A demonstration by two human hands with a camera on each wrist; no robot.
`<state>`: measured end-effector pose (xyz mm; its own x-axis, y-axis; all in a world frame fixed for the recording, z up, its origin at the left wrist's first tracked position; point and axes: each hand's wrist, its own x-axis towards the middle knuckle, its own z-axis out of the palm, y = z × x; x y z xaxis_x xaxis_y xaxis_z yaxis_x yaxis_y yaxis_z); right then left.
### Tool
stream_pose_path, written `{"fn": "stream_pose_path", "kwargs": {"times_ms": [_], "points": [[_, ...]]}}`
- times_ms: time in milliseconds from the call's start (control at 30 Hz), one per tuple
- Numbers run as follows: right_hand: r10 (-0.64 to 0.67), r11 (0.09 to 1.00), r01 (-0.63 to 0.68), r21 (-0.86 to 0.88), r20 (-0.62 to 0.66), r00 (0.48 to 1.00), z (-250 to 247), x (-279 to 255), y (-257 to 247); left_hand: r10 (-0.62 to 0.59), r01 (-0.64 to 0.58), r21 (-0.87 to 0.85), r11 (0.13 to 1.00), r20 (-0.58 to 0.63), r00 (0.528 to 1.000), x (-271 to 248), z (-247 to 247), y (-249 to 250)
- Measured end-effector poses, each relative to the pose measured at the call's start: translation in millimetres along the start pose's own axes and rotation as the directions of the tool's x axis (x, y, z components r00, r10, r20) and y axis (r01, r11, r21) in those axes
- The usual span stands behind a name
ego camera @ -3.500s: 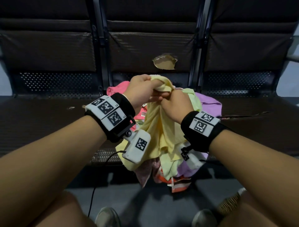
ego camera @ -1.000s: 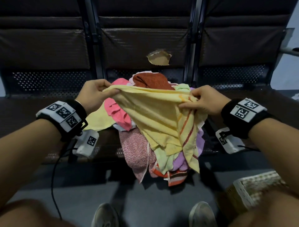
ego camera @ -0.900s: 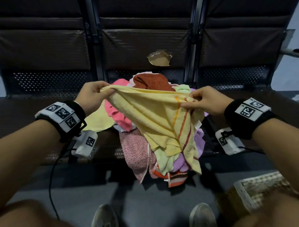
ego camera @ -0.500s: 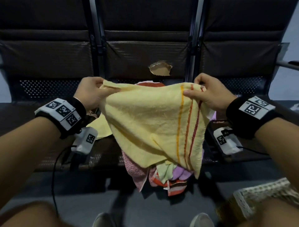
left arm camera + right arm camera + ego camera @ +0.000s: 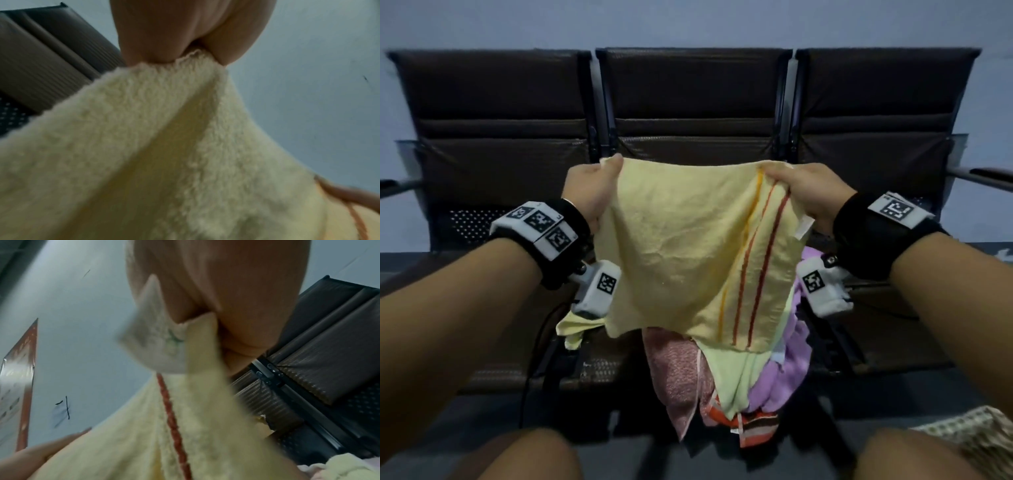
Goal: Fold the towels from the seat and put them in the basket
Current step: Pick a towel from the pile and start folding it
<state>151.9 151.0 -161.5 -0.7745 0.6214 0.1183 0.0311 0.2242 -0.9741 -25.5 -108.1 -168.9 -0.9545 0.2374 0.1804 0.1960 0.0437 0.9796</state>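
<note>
Your left hand (image 5: 589, 192), at the centre left of the head view, pinches the upper left corner of the yellow towel (image 5: 688, 253), and the left wrist view shows the terry cloth clamped between thumb and fingers (image 5: 156, 40) with the fabric fanning down and out below them. The towel hangs spread flat in the middle of the frame, its top edge stretched level between both hands, with 3 stripes (image 5: 753, 260), 1 orange and 2 red, running down its right part and a small white label (image 5: 803, 226) at its right edge. Below it, in the lower centre, the pile of towels (image 5: 726, 380) spills over the front edge of the middle seat (image 5: 599, 370) of the 3 dark brown seats: you can see pink, pale green, purple and an orange striped one. Your right hand (image 5: 811, 192), at the centre right, grips the upper right corner with its fingers curled over the gathered cloth; the right wrist view shows that corner and the label caught between thumb and fingers (image 5: 242, 293). At the lower right edge of the head view, the woven basket (image 5: 969, 431) sits on the floor, only partly in view.
</note>
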Motion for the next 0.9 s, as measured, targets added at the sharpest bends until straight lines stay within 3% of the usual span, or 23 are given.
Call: {"fn": "stream_pose_path", "kwargs": {"times_ms": [133,267,400,467,567,633,700,767,833,900], "points": [[0.116,0.993,-0.116,0.011,0.01,0.993,17,-4,-18,-0.083,0.087,-0.178,0.98,0.03,0.996,-8,21,12],[0.121,0.991,-0.114,-0.075,0.099,0.988,31,-5,-24,-0.026,0.082,-0.237,0.968,0.228,0.973,-43,60,31],[0.093,0.995,-0.1,0.016,0.234,0.968,43,-14,-33,0.084,-0.026,-0.126,0.992,0.481,0.873,-76,83,33],[0.099,0.995,-0.1,-0.012,0.296,0.95,43,-16,-33,0.088,-0.043,-0.097,0.994,0.539,0.837,-80,86,30],[0.041,0.99,0.01,-0.142,0.349,0.936,34,-16,-26,0.035,0.016,-0.097,0.995,0.501,0.865,-71,83,25],[0.035,0.99,0.026,-0.14,0.42,0.907,28,-16,-23,0.099,-0.078,-0.07,0.994,0.383,0.918,-60,79,19],[0.027,0.998,0.004,-0.061,0.504,0.863,23,-16,-22,0.144,-0.154,-0.002,0.988,0.356,0.923,-47,77,12],[0.009,1.0,-0.013,0.003,0.546,0.838,20,-14,-22,0.056,-0.062,-0.004,0.998,0.492,0.869,-36,74,5],[0.008,0.999,-0.028,0.029,0.549,0.836,16,-10,-20,-0.036,0.055,-0.009,0.998,0.647,0.762,-25,71,2],[0.032,0.999,-0.035,-0.005,0.521,0.853,7,-3,-15,-0.089,0.094,0.029,0.995,0.684,0.724,-17,71,0]]}}
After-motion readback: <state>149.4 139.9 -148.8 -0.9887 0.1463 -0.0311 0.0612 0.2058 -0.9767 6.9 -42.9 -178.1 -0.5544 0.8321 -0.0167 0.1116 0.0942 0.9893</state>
